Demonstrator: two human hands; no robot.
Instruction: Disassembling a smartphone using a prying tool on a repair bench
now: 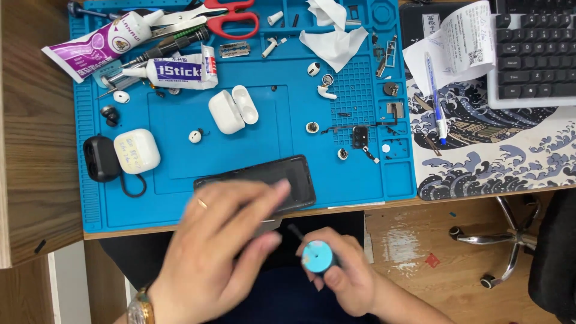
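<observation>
A black phone [282,177] lies screen down at the front edge of the blue work mat [252,198]. My left hand [219,246], blurred with motion, hovers over the phone's near end with fingers spread; a ring is on one finger and a watch on the wrist. My right hand [342,273] is below the table edge, closed around a screwdriver [316,255] with a light blue round cap facing up and a dark shaft pointing towards the phone.
On the mat lie an open white earbud case [233,110], a white case [137,150], a black case [100,158], loose earbuds, glue tubes [174,71], red scissors [231,21], tissue [330,36] and small phone parts [360,137]. At right are a keyboard [534,51], a pen [435,96] and paper.
</observation>
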